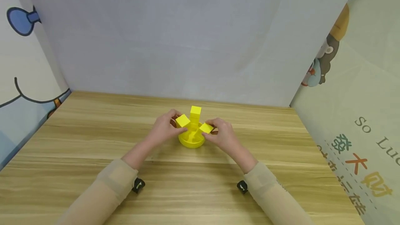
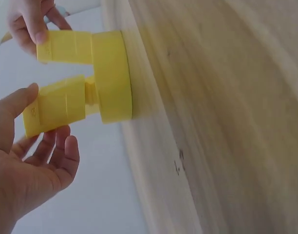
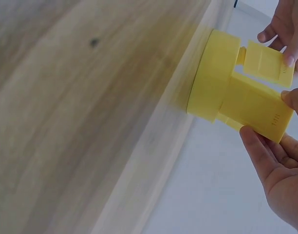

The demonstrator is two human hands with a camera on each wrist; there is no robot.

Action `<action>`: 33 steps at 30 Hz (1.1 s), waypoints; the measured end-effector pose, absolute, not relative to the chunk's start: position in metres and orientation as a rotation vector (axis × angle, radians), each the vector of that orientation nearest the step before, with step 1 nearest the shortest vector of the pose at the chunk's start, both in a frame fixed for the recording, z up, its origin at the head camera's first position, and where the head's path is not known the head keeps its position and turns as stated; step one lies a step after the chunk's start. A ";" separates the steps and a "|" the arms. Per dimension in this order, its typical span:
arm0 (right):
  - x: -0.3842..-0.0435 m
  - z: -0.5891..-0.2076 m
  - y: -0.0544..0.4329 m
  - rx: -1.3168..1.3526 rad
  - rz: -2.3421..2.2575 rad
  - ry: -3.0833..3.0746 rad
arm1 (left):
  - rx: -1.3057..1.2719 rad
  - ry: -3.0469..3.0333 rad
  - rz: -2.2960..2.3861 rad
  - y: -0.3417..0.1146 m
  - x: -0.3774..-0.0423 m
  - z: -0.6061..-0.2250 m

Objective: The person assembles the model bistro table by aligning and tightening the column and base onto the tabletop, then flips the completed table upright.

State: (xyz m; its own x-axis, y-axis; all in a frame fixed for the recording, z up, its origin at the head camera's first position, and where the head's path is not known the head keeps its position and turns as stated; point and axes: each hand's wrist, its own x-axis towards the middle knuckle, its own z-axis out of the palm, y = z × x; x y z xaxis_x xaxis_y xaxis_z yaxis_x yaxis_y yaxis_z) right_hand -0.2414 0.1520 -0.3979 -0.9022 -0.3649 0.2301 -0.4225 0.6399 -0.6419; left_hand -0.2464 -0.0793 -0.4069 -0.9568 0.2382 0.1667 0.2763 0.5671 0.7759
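Observation:
A round yellow dish (image 1: 191, 144) with a low wall stands on the wooden tabletop. My left hand (image 1: 163, 126) pinches a yellow rectangular block (image 1: 182, 121) between thumb and fingers at the dish's left side; in the left wrist view this block (image 2: 59, 105) is tilted, its lower end by a narrow yellow stem. My right hand (image 1: 224, 135) grips a second yellow block (image 1: 206, 128) near its top, and its lower end meets the dish in the right wrist view. A third yellow block (image 1: 195, 112) stands upright at the back of the dish, touched by neither hand.
The wooden table (image 1: 200, 190) reaches back to a pale grey cloth wall (image 1: 175, 37). Printed cloth panels flank it left (image 1: 34, 65) and right (image 1: 353, 89). Small black devices (image 1: 138, 185) sit beside both forearms.

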 end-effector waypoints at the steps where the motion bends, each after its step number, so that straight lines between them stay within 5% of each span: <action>1: -0.241 -0.397 0.152 0.666 1.120 -2.772 | -0.484 -2.744 -1.379 -0.082 -0.248 -0.407; 17: -0.240 -0.398 0.152 0.650 1.139 -2.772 | -0.768 -2.802 -1.366 -0.095 -0.256 -0.403; 28: -0.239 -0.396 0.151 0.681 1.130 -2.757 | -0.074 -2.746 -1.495 -0.069 -0.248 -0.402; 33: -0.237 -0.394 0.152 0.685 1.125 -2.755 | 0.001 -2.716 -1.433 -0.060 -0.247 -0.402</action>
